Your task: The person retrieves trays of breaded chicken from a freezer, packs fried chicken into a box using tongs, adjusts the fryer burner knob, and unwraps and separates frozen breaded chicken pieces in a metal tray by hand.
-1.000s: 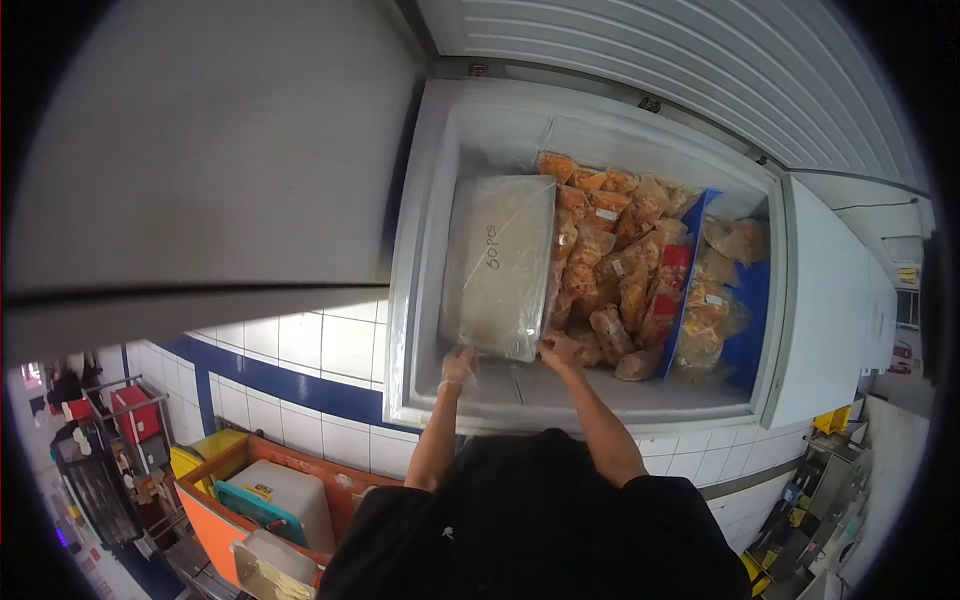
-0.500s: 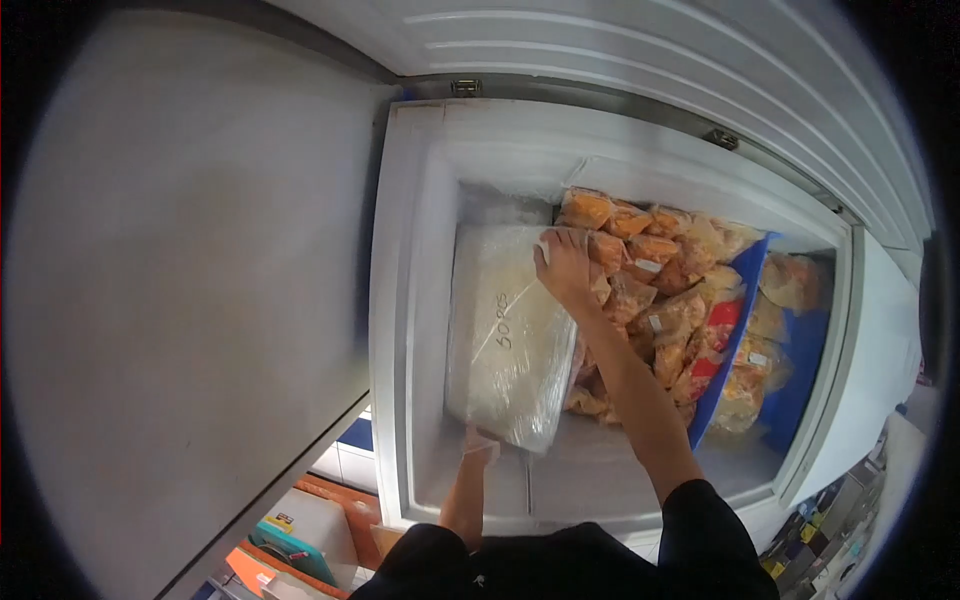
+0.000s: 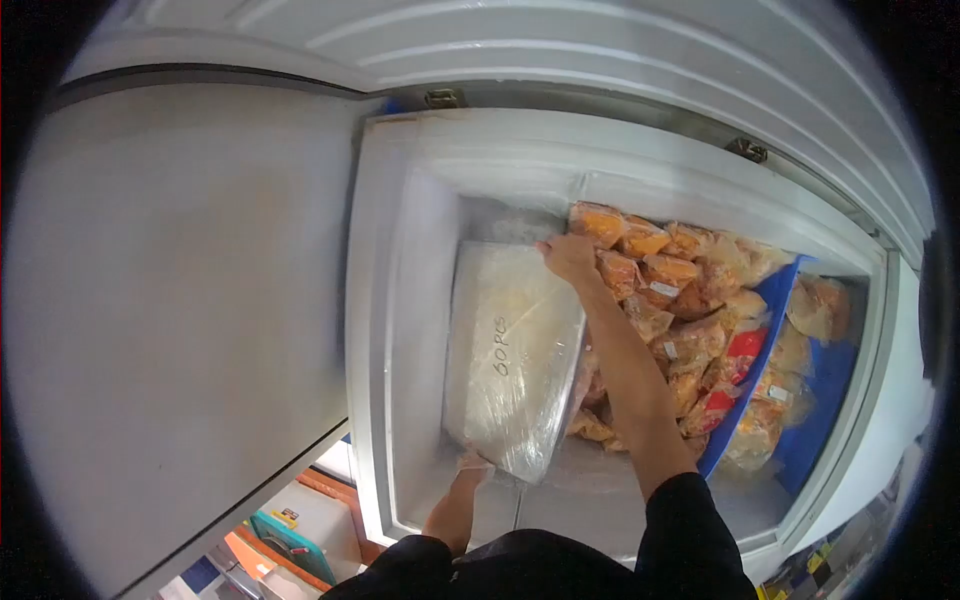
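A pale rectangular package (image 3: 510, 360) wrapped in clear plastic, hand-marked "60 PCS", lies in the left part of an open chest freezer (image 3: 420, 330). My right hand (image 3: 570, 258) grips its far right corner, fingers curled over the edge. At the near end, my left hand (image 3: 472, 465) holds the package's near left corner, its fingers partly hidden by the package and loose plastic. Right beside the package, under my right forearm, sit several clear bags of orange-brown frozen food (image 3: 665, 275).
A blue divider (image 3: 750, 370) separates more bagged food (image 3: 760, 420) at the freezer's right end. The raised white lid (image 3: 600, 50) stands behind. A large pale panel (image 3: 190, 300) borders the left side. A teal item (image 3: 290, 548) shows at lower left.
My right hand's fingers have gone from spread over the package's far edge to curled at its corner. The left hand keeps its hold. The view has shifted and tilted slightly.
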{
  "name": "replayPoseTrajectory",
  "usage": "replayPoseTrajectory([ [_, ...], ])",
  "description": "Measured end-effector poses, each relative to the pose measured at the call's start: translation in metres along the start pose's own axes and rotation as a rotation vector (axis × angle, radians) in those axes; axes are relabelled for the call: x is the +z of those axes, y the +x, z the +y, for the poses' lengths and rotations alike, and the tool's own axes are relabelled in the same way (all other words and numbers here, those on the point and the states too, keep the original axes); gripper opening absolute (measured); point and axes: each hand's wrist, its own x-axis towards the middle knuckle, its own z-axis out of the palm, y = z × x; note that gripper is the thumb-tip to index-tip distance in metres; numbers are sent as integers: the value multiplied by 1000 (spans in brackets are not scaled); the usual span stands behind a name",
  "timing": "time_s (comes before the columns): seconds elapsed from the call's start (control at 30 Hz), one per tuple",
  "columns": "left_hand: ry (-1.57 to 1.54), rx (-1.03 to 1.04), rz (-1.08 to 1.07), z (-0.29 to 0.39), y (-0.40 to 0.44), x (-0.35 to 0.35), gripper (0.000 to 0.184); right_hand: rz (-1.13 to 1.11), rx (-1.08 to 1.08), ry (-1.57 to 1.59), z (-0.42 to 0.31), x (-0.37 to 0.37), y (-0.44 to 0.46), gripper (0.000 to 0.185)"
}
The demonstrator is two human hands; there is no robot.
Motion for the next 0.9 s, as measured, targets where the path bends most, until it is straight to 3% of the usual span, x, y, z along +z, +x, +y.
replayPoseTrajectory([
  [0.1, -122, 71, 166, 7, -18, -20, 69, 113, 72, 16, 13, -10, -26, 42],
  [0.17, -35, 47, 74, 25, -39, -39, 64, 66, 81, 10, 36, -21, -59, 41],
  [0.2, 77, 33, -2, 30, -46, -45, 59, 249, 88, 73, 49, -15, -78, 40],
  [0.23, 81, 120, 176, 24, -42, -31, 52, 437, 88, 137, 63, -10, -97, 38],
  [0.27, 89, 201, 351, 19, -39, -11, 48, 300, 227, 118, 76, -19, -122, 37],
  [0.3, 72, 196, 332, 30, -57, -13, 48, 154, 371, 98, 86, -33, -156, 35],
  [0.37, -1282, -200, 350, 56, -88, -58, 49, 363, 295, 159, 108, -57, -218, 34],
  [0.43, -874, -210, 636, 10, -26, 4, 56, 459, 521, 16, 132, -69, -266, 35],
  [0.5, -900, 169, 639, 30, -70, -58, 56, 650, 532, -142, 167, -73, -335, 39],
  [0.57, -1027, 107, 636, 92, -132, -151, 54, 747, 551, 87, 144, -115, -412, 47],
  [0.63, -880, 262, 727, 102, -149, -179, 50, 807, 730, 131, 121, -140, -497, 54],
  [0.73, -931, 418, 655, 121, -233, -224, 46, 866, 808, 46, 107, -137, -646, 58],
  [0.83, -963, 530, 591, 109, -321, -247, 46, 901, 958, 277, 52, -124, -760, 61],
  [0.9, -921, 550, 540, 83, -407, -244, 45, 1016, 919, 422, -19, -131, -820, 63],
])
